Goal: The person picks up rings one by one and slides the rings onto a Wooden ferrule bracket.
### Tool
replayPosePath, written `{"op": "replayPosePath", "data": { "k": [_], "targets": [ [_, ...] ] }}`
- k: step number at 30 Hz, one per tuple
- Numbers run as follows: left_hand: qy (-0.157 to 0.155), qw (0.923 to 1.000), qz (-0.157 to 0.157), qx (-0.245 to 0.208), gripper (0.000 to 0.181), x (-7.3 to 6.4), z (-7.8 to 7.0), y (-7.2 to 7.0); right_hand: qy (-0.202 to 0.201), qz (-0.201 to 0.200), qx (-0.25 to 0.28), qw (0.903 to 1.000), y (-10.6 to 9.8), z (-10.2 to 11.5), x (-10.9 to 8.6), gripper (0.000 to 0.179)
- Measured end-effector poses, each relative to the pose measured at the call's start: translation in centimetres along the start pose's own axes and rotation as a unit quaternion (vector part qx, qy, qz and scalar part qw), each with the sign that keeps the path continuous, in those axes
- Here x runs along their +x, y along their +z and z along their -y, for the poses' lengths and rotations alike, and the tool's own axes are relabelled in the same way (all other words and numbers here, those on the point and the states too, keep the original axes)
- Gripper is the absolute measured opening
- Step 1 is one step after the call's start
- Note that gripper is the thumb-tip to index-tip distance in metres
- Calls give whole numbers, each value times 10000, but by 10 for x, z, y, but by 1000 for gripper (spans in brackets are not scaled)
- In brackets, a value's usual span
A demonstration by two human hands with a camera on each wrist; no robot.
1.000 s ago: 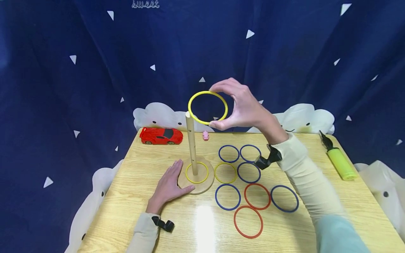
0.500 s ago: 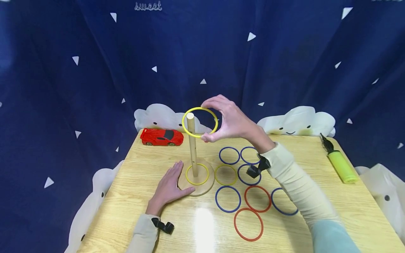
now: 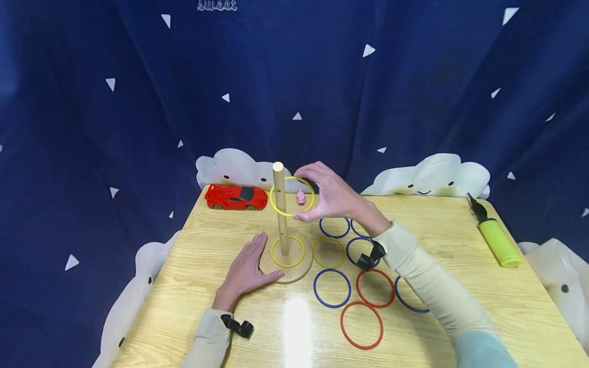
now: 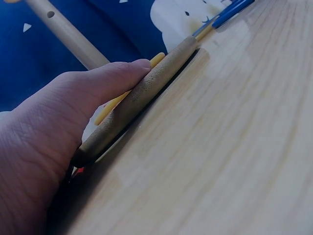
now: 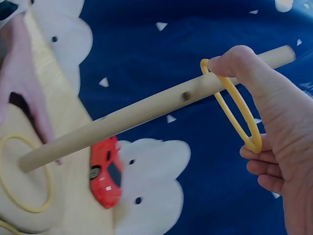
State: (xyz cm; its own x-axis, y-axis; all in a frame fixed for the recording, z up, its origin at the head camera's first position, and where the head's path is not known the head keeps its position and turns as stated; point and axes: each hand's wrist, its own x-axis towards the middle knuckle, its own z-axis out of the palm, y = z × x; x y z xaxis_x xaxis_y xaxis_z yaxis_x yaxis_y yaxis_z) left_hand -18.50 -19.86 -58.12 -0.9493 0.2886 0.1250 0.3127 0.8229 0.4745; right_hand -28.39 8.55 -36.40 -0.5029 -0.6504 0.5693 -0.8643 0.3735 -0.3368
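Observation:
In the head view, my right hand (image 3: pixel 333 197) pinches a yellow ring (image 3: pixel 271 193) between thumb and fingers at its right side. That ring encircles the upright wooden pole (image 3: pixel 279 189) below its top, as the right wrist view also shows. A second yellow ring (image 3: pixel 287 266) lies round the pole's foot on the round wooden base (image 3: pixel 301 271). My left hand (image 3: pixel 246 271) rests against the base's left side, fingers straight along its edge. Seen from the left wrist, its thumb (image 4: pixel 112 78) lies on top of the base; the other fingers are hidden there.
Right of the base lie another yellow ring (image 3: pixel 314 253), several blue rings (image 3: pixel 315 291) and two red rings (image 3: pixel 341 322). A red toy car (image 3: pixel 236 197) and a small pink figure (image 3: pixel 301 198) stand at the back. A yellow-green hand pump (image 3: pixel 499 243) lies far right.
My right hand has brought the yellow ring left and down, from beside the pole's top to round the pole, then lower along it. The left hand has stayed at the base.

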Motion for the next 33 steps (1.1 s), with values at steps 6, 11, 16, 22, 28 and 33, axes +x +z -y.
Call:
{"op": "replayPosePath", "data": {
  "k": [6, 11, 16, 22, 28, 33],
  "targets": [
    [-25, 10000, 52, 1, 124, 2, -1, 0, 128, 133, 9, 9998, 27, -14, -15, 88],
    [15, 10000, 79, -31, 124, 1, 0, -1, 378, 339, 60, 9987, 57, -24, -36, 88],
    [-43, 9998, 146, -104, 125, -1, 0, -2, 624, 509, 5, 9968, 88, -34, -56, 88],
    [-76, 9998, 105, -129, 129, 0, 0, -1, 939, 797, -100, 9923, 119, -44, -75, 89],
    [-88, 9998, 123, -101, 130, 1, 1, 0, 1212, 1148, -291, 9855, 142, -50, -88, 94],
    [-103, 9998, 143, -72, 130, 1, 2, 1, 1362, 1275, -371, 9817, 150, -50, -92, 93]
  ]
}}
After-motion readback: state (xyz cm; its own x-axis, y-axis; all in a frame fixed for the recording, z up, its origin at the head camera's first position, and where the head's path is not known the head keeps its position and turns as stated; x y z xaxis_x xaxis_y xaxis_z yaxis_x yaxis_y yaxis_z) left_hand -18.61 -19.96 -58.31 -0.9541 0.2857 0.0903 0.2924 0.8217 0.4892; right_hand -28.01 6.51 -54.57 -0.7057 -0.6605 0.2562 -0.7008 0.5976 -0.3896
